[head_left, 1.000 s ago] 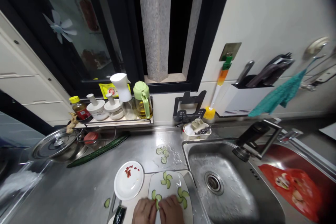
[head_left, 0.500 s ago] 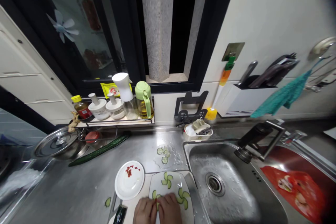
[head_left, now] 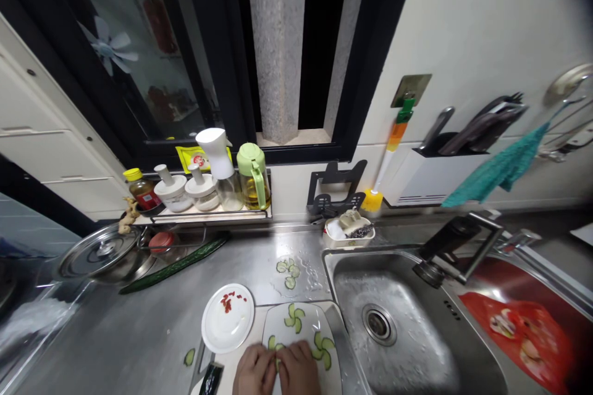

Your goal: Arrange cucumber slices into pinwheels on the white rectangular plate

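My left hand [head_left: 254, 370] and my right hand [head_left: 299, 367] meet at their fingertips over the near part of a white squarish plate [head_left: 331, 339]. Both have their fingers bent and pressed together; whatever lies between the tips is hidden. Thin green cucumber slices [head_left: 293, 319] form pinwheel shapes on this plate, one at the back and another cluster [head_left: 323, 349] at the right. A third group [head_left: 273, 344] sits at the left, partly covered by the fingers. Beside it, a round white plate [head_left: 215, 334] carries small red pieces [head_left: 227, 303]. A cut cucumber [head_left: 212, 378] lies left of my left hand.
Several cucumber slices [head_left: 289, 269] lie on the wet counter behind the plate, and one slice [head_left: 189, 357] at the left. A whole cucumber [head_left: 176, 268] rests near the condiment rack [head_left: 208, 216]. To the right is a steel sink [head_left: 398, 278] with a faucet [head_left: 482, 247].
The red bit that showed between my fingertips is no longer clearly visible. Both hands stay at the same spot on the plate; the view has shifted very slightly.
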`<state>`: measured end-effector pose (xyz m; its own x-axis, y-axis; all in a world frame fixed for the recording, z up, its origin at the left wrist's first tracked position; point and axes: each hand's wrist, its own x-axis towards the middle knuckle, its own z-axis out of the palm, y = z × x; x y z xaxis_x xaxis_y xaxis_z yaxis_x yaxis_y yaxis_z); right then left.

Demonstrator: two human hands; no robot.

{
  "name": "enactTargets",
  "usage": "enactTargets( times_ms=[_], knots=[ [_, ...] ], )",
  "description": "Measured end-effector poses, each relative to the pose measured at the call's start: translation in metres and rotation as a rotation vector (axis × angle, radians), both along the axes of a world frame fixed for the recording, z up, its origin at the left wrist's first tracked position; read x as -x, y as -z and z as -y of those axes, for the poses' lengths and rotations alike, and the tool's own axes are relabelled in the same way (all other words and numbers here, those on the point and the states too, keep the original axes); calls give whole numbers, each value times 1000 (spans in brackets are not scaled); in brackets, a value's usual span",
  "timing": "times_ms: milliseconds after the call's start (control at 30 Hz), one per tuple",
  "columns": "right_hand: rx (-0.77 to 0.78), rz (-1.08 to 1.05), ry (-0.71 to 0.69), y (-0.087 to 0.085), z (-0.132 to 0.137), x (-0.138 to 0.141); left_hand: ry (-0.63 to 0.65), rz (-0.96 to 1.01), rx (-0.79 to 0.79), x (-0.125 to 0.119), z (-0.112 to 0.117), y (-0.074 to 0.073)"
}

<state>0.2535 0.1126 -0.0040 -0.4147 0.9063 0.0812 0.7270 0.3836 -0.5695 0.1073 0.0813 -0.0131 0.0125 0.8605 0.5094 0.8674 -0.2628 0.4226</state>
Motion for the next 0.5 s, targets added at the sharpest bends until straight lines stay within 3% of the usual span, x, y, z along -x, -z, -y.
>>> enactTargets(
  times_ms=[500],
  knots=[
    [10,-9,-9,0,-1,-1,19,-25,5,3,0,5]
  ],
)
